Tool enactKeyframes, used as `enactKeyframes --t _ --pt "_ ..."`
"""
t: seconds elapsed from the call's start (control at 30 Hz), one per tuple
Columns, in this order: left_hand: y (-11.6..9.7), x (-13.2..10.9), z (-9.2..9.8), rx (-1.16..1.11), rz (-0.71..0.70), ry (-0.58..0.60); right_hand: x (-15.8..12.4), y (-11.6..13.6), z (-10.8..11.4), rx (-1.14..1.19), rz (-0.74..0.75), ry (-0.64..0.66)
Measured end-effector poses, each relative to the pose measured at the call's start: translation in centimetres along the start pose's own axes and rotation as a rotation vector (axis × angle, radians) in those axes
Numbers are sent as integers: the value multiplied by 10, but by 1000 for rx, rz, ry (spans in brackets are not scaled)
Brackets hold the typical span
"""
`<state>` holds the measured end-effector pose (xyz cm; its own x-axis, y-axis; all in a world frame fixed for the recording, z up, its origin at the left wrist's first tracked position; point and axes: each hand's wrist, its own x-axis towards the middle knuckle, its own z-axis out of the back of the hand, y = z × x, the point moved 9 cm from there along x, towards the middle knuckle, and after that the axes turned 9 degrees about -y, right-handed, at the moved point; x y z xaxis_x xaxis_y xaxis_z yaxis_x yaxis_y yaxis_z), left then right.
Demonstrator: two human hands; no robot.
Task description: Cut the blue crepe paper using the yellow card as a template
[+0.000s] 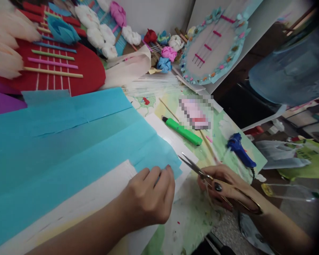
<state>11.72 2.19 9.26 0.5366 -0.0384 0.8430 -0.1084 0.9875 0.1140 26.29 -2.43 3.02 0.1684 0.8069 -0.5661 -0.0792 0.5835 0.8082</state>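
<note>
Start at your left: the blue tissue paper [69,141] spreads from the 9 o'clock edge of your view toward the centre. It lies in loose folds over a white sheet [95,191] on the table [187,216]. Its near right corner ends at your left hand [149,198]. That hand is curled almost closed, with its fingertips [168,170] nipping the paper's edge at the hand's 12 o'clock. A sliver of blue shows between the fingers, but the thumb is hidden (so you cannot tell how firmly it pinches).

Judge this paper as very light, limp and easy to tear: it lies creased, and the upper layer shows a ragged edge at about 10 o'clock from your left hand. It will probably flop rather than hold a straight line. The sensible hold is therefore close to the edge, with flat fingers and slight tension, not a bunched handful from the middle. It looks dry and matte, so it should not slip, though it would crumple under a hard grip.

At 3 o'clock from the left hand, the scissors [199,170] sit in your right hand [225,187], which is closed through and around the handles. The blades are slightly parted, with the tips pointing to 10 o'clock, just beside the paper's corner and not touching it.

Further right, a green pen-like tool [182,131] lies at 11 o'clock from the scissors and a blue glue gun [239,147] at 2 o'clock, both apart from your hands.
</note>
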Motion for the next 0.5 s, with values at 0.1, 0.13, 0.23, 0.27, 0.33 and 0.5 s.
enactKeyframes --t 0.1,0.13,0.23,0.27,0.33,0.5 --pt "-1 -3 -2 -21 23 12 13 0 -12 -15 -63 66" --pt "-1 -4 -3 -30 28 16 17 0 -13 -32 -73 68" --pt "-2 -6 -3 -55 45 14 29 -7 -15 -58 -110 77" --pt "-3 -6 -4 -67 43 20 33 -11 -15 -55 -127 84" --pt "-3 -7 -5 -92 47 22 37 -17 -16 -40 -154 92" --pt "-4 -9 -5 -147 56 20 44 -21 -18 -4 -183 69"
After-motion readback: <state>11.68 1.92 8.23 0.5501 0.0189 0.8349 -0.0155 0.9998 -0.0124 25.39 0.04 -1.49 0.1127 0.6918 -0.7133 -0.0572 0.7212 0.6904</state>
